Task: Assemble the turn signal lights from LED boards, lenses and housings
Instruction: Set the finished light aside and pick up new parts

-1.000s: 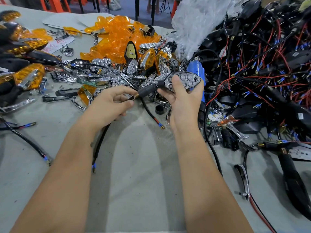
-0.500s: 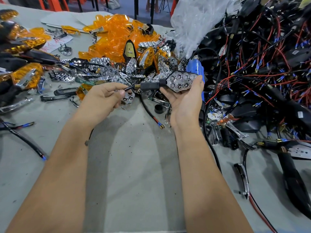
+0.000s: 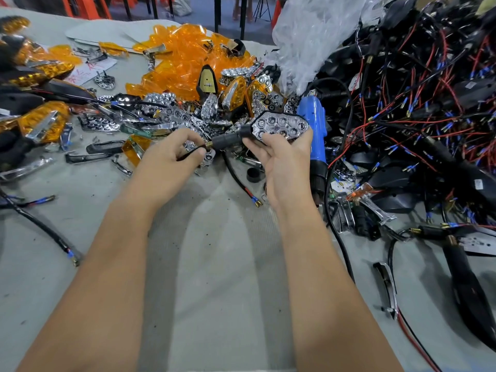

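Held up over the grey table cover [image 3: 214,264], between both hands: a turn signal light [image 3: 279,126] with its chrome honeycomb reflector facing up and its black stem [image 3: 228,139] pointing toward the left hand. Right hand [image 3: 284,162] cupped beneath the housing, palm up, fingers [image 3: 268,139] curled round the near edge and the thumb side pressed against the far right tip, so clamped on the light. Left hand [image 3: 171,159] closed in a pinch, thumb and forefinger together on the thin black wire [image 3: 192,153] just where it left the brass spring end of the stem; remaining fingers curled under, hidden from view. Behind the left fingertips, touching nothing held: a heap of chrome reflector inserts [image 3: 161,114]. Farther back from both sets of fingers, a pile of orange lenses [image 3: 182,63]. Just beyond the right fingers and beside the thumb, a blue electric screwdriver [image 3: 312,122] standing nose-down among the parts. Right of the right hand, well apart, a tangle of black housings with red and black leads [image 3: 402,103]. Below the right wrist, a loose lead with a blue-sleeved terminal [image 3: 253,201] lying flat. Left of the left hand, near the table edge, several finished amber lights [image 3: 40,122].
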A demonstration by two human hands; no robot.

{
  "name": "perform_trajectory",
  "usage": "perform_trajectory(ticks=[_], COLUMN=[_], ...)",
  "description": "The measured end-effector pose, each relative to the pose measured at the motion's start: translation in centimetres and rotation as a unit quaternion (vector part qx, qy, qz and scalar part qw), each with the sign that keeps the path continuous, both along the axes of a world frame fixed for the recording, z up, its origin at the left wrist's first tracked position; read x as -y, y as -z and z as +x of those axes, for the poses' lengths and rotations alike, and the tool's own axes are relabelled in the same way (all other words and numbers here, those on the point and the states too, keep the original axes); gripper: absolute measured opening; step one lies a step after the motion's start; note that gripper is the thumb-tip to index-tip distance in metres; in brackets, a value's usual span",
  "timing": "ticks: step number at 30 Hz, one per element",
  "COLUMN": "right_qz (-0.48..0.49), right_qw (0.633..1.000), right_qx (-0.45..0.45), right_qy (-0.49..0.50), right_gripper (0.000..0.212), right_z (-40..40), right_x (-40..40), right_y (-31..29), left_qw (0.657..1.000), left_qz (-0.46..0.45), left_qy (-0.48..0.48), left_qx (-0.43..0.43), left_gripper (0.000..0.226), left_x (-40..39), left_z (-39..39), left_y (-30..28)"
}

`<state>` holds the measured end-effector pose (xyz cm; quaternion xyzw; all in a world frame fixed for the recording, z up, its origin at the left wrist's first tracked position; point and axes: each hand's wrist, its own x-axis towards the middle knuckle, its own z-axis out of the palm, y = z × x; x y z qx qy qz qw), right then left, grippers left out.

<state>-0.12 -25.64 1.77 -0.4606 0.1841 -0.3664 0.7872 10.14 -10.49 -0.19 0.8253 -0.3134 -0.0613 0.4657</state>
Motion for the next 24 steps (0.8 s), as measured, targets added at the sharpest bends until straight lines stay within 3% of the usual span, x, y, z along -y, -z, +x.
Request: perform_trajectory(ticks=[5,12,16,24], right_qz=[-0.015,0.006,0.051,0.062], right_qw=[1.0,1.0,0.997,0.997], right_qx=[0.008,0.02,0.064,0.032], right_qy=[0.006,0.006,0.001,0.011], right_gripper=[0.069,0.067,0.019,0.032], right_z=[-0.2,-0.4,-0.6,-0.4], right_x=[-0.2,0.2,0.4,0.4], right_y=[-0.1,-0.1,-0.3,-0.4], left_qw=[0.999,0.999,0.999,0.996], left_qz=[-0.004,-0.023,-0.05,-0.076], left_qy=[-0.028,0.001,-0.005,-0.051], left_qx=[0.04,0.046,0.021,0.001], left_gripper=[0.017,0.009,0.017,0.017], left_x=[0.1,0.1,0.3,0.3], left_z=[0.0,-0.1,-0.4,-0.9], left_y=[-0.2,0.0,-0.4,-1.2])
